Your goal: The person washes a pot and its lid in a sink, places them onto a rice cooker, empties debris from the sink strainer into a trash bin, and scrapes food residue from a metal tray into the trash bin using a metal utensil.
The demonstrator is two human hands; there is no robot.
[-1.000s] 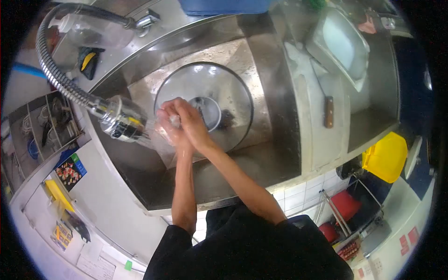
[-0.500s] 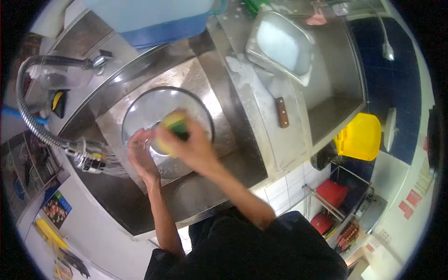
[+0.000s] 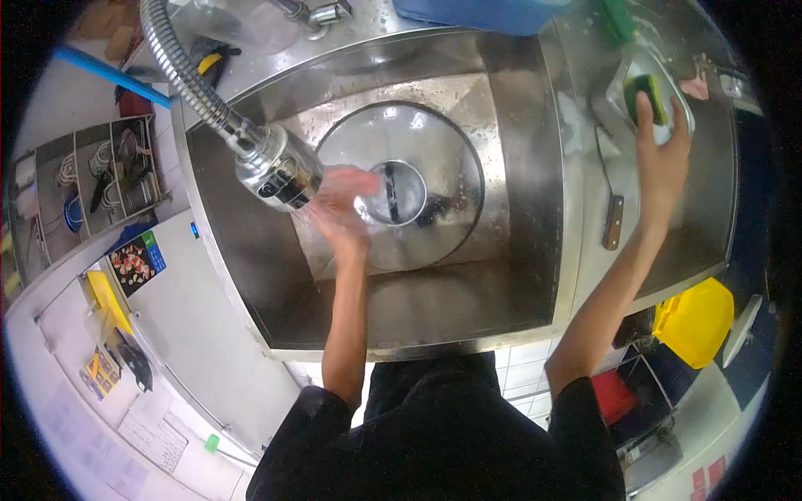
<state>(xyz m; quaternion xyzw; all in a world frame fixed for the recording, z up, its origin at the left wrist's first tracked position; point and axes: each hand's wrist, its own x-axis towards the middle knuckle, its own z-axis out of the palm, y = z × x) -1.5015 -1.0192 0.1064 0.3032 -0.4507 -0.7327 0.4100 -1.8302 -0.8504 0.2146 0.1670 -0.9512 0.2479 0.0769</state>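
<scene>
In the sink lies a large round glass lid [image 3: 451, 154] with a steel ring and dark handle at its middle. My left hand [image 3: 341, 213] is beside the shiny spray head [image 3: 280, 171], over the lid's left part; its fingers are smeared by motion. Out to the right, my right hand [image 3: 664, 171] grips a green and yellow sponge [image 3: 643, 96] over a steel pan [image 3: 620, 92]. A scraper with a brown wooden handle [image 3: 614, 224] lies on the ledge below the pan.
The steel sink [image 3: 418, 313] has raised edges all round. A hose [image 3: 188, 79] arches down from the left to the spray head. A blue container [image 3: 493, 15] stands at the back. A yellow bin [image 3: 695, 321] is at the lower right.
My right hand has carried the sponge from the lid to the steel pan on the right. My left hand has moved over to the spray head. The whole view has shifted.
</scene>
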